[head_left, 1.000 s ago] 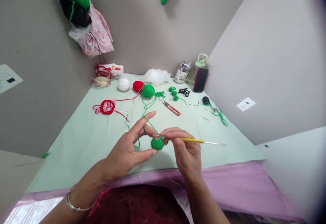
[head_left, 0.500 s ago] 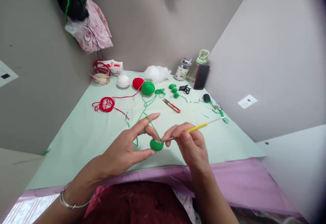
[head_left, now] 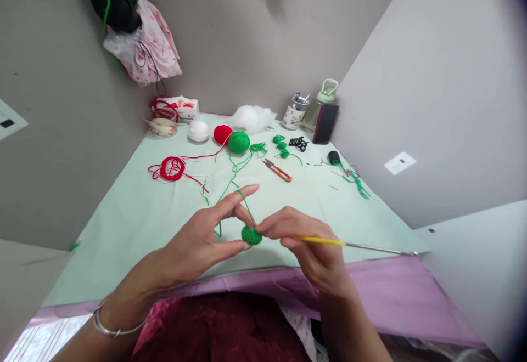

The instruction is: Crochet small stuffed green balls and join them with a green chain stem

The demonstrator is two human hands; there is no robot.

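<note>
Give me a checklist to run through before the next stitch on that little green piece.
1. The green crochet piece sits pinched in the left hand: ok.
2. The yarn strand loops taut over the left index finger: ok.
3. The right hand grips the crochet hook: ok.
4. Hook tip seated in a stitch: cannot tell, fingers hide it.
5. Strand leads toward the green ball, apart from the scissors: ok.
</note>
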